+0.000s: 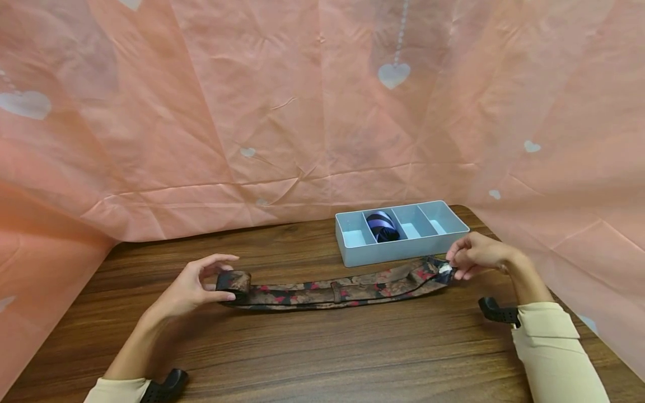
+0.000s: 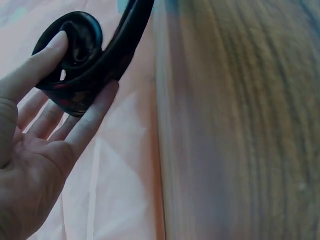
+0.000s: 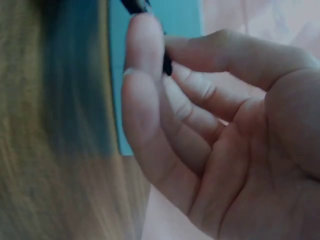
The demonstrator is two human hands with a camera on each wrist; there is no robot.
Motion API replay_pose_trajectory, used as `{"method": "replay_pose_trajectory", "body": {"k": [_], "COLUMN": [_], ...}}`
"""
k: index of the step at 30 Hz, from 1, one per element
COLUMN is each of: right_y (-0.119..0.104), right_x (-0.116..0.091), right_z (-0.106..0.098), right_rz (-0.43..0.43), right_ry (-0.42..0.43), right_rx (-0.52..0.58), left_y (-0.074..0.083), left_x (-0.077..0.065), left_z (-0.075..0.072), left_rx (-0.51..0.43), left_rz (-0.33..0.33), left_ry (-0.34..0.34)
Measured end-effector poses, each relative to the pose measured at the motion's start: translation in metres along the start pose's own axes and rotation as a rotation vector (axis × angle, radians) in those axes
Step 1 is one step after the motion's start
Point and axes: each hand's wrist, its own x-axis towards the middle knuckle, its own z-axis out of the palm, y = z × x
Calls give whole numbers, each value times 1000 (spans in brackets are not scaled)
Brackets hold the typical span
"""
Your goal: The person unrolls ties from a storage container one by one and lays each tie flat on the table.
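Patterned tie [image 1: 302, 295] across lower middle of frame, left hand [image 1: 187, 286] fingers gripping its coiled end, right hand [image 1: 477, 254] fingers pinching the opposite tip, looks light, floppy, probably slippery, best held by the coil's sides and that tip.

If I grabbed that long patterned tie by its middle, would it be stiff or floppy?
The tie is probably floppy: one end curls into a roll in the left hand. That roll might loosen if let go, since no band shows around it. It looks light too: a thin strip whose other end the right hand pinches.
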Motion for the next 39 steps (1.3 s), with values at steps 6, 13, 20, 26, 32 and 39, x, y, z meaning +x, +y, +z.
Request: {"method": "replay_pose_trajectory", "body": {"k": [6,13,20,26,32,39], "right_y": [5,9,7,6,7,8], "right_x": [9,13,13,14,14,15], "right_z": [8,12,13,13,14,14], "right_rz": [81,115,124,126,130,123], "right_ry": [10,4,1,-3,-4,-9], "right_rx": [-56,-77,-78,-95,-99,-103], "left_y": [-2,-1,1,2,1,0], "left_x": [-1,0,3,8,13,11], "left_z": [0,-3,-3,2,10,8], "left_rx": [110,243,286,306,377,385], "left_rz": [-40,-72,-71,-69,-51,-49], "left_ry": [-83,-173,-241,-272,-282,-274]}}
